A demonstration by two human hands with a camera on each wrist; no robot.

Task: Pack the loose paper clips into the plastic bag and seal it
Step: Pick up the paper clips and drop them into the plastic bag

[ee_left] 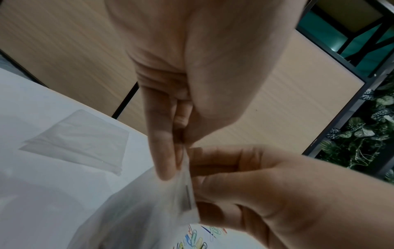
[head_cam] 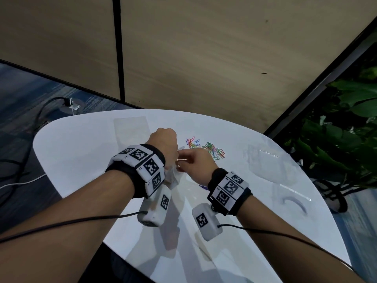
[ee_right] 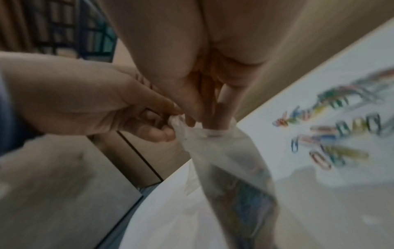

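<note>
A clear plastic bag (head_cam: 173, 178) hangs above the white table (head_cam: 81, 152) between both hands. My left hand (head_cam: 163, 139) pinches one top corner of the bag (ee_left: 138, 210) between thumb and fingers (ee_left: 164, 160). My right hand (head_cam: 184, 160) pinches the rim beside it, with fingertips (ee_right: 213, 118) at the bag's mouth (ee_right: 215, 134). Blurred coloured shapes show through the bag's lower part (ee_right: 249, 202). Several loose coloured paper clips (head_cam: 206, 149) lie in a pile on the table just beyond my right hand, and show blurred (ee_right: 341, 134) in the right wrist view.
A spare flat clear bag (head_cam: 130, 127) lies on the table at the far left of the hands. More clear plastic (head_cam: 263, 160) lies to the right. Green plants (head_cam: 346, 123) stand past the table's right edge. Cables run on the floor at left.
</note>
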